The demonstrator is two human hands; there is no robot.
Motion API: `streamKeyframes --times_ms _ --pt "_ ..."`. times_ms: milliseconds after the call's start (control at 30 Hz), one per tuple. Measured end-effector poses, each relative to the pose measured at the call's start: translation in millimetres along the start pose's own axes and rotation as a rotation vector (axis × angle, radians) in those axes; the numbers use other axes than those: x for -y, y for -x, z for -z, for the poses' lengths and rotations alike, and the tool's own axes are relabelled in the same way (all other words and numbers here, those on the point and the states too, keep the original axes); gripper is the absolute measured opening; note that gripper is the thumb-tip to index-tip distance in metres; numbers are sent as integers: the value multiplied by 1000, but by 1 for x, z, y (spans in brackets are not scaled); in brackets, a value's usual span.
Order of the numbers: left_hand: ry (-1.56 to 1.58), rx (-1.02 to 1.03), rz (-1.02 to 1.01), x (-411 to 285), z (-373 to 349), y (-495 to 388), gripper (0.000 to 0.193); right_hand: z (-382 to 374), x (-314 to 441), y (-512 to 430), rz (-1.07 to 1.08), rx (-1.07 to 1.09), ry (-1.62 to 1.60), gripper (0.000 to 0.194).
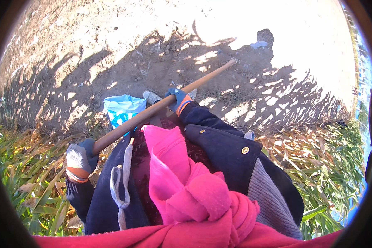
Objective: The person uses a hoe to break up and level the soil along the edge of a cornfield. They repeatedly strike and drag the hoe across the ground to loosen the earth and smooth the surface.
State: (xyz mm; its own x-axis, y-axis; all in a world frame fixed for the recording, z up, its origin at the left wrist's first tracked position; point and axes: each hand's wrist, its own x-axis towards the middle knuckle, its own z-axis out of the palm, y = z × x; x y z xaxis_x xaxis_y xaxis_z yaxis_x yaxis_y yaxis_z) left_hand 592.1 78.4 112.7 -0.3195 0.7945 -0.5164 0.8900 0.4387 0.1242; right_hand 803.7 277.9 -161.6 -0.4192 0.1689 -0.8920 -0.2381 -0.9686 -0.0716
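A long wooden pole (136, 119) slants across my body, from low on the left up to the right. Near its thick lower end my left hand (80, 159), in a grey, blue and orange work glove, is wrapped around it. Farther up, my right hand (177, 99), gloved alike, grips the shaft. The pole's far end (233, 61) lies over shaded soil; whether a tool head is fixed there I cannot tell. Behind the shaft, a light blue plastic bag (125, 105) hangs or stands at my left side, partly covered by it.
Bare soil (161, 65) with small clods and plastic scraps stretches ahead, crossed by leafy shadows and very bright in the sun. My shoe (151, 96) shows beside the bag. Corn plants (34, 186) with green and dry leaves stand close on both sides. A pink scarf (201, 198) covers my chest.
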Motion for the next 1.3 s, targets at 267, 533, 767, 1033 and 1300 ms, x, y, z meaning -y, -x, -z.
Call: streamKeyframes --times_ms 267,533,767,1033,1300 --pt "324 21 -65 -8 -60 -50 35 29 68 12 304 -165 74 9" --pt "-21 134 -168 -48 -56 -83 23 38 129 -12 384 -328 266 16" --pt "-138 138 133 -25 21 -10 20 -24 13 -10 -32 -56 122 10" --pt "43 -70 112 -26 38 -12 17 -38 37 13 -108 -13 -89 9" --pt "295 -24 57 -55 -37 -70 23 13 126 8 276 -220 -18 11"
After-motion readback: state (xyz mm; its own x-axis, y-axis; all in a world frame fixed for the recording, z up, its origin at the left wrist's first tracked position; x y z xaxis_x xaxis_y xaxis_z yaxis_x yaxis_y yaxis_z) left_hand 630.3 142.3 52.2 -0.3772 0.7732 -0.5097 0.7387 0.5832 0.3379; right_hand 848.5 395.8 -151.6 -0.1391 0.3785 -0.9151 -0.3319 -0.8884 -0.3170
